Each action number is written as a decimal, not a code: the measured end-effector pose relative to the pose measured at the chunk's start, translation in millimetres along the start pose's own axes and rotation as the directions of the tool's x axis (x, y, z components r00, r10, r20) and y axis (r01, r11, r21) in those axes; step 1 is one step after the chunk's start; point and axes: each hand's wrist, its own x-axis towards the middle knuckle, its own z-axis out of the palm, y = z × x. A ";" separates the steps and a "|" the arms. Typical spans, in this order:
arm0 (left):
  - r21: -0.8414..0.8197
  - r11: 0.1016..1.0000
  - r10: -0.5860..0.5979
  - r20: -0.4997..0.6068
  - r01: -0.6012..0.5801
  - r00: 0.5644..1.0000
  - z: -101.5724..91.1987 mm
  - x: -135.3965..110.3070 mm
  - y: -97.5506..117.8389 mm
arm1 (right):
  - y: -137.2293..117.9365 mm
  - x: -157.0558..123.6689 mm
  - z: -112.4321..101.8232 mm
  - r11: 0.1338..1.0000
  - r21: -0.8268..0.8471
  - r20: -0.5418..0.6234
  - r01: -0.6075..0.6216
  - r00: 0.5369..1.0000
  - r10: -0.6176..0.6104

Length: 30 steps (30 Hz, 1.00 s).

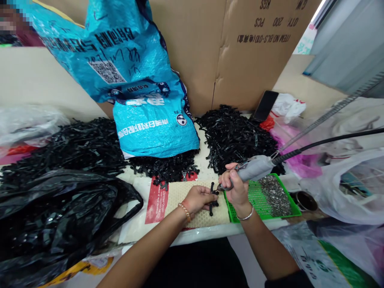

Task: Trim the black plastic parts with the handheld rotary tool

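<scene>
My left hand (pixel 196 199) pinches a small black plastic part (pixel 213 199) upright over a beige mat (pixel 180 196). My right hand (pixel 235 186) grips a grey powered screwdriver (pixel 255 169), whose tip touches the upper end of that part. A black cable (pixel 330 141) runs from the tool off to the right. Just right of my hands sits a green tray (pixel 258 198) holding many small metal screws (pixel 274 194).
Heaps of black plastic parts lie at the left (pixel 75 144) and behind my hands (pixel 237 136). A blue sack (pixel 144 92) leans on cardboard boxes (pixel 240 48). A black bag (pixel 54 216) fills the left front. A phone (pixel 265 105) and clear bags (pixel 345 188) are at right.
</scene>
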 end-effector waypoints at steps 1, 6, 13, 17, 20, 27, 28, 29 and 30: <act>0.000 1.000 0.000 -0.001 0.000 1.000 0.0 0.0 -0.1 | 0.5 -0.3 -0.4 1.000 0.006 0.005 0.003 1.000 -0.003; -0.011 1.000 0.013 0.008 -0.013 1.000 -0.6 1.6 -3.1 | 0.9 -0.7 -2.0 1.000 -0.013 -0.004 -0.005 1.000 0.005; 0.003 1.000 0.020 0.006 -0.020 1.000 -1.3 3.7 -4.3 | 1.2 -0.8 -2.7 1.000 -0.021 -0.010 -0.009 1.000 0.009; -0.006 1.000 0.013 0.003 -0.013 1.000 -0.3 2.0 -2.4 | 3.5 -2.2 -4.7 1.000 -0.012 -0.004 -0.006 1.000 0.006; -0.013 1.000 0.017 0.008 -0.017 1.000 0.9 0.7 -1.4 | 4.4 -2.6 -5.5 1.000 0.008 0.015 0.011 1.000 -0.011; -0.011 0.999 0.030 0.006 -0.030 1.000 -0.1 1.2 -2.4 | 7.3 -3.5 -5.4 1.000 -0.001 0.052 0.028 0.998 -0.027; -0.007 1.000 0.030 0.004 -0.030 1.000 -0.5 1.4 -2.7 | 8.0 -4.1 -5.5 1.000 -0.005 0.062 0.030 0.998 -0.029; -0.005 1.000 0.028 0.002 -0.028 1.000 -0.7 1.6 -3.0 | 8.7 -4.6 -5.7 0.999 -0.009 0.076 0.031 0.997 -0.030; -0.005 1.000 0.024 0.000 -0.024 1.000 -0.8 1.7 -3.1 | 9.4 -5.2 -5.9 1.000 -0.013 0.089 0.028 0.996 -0.027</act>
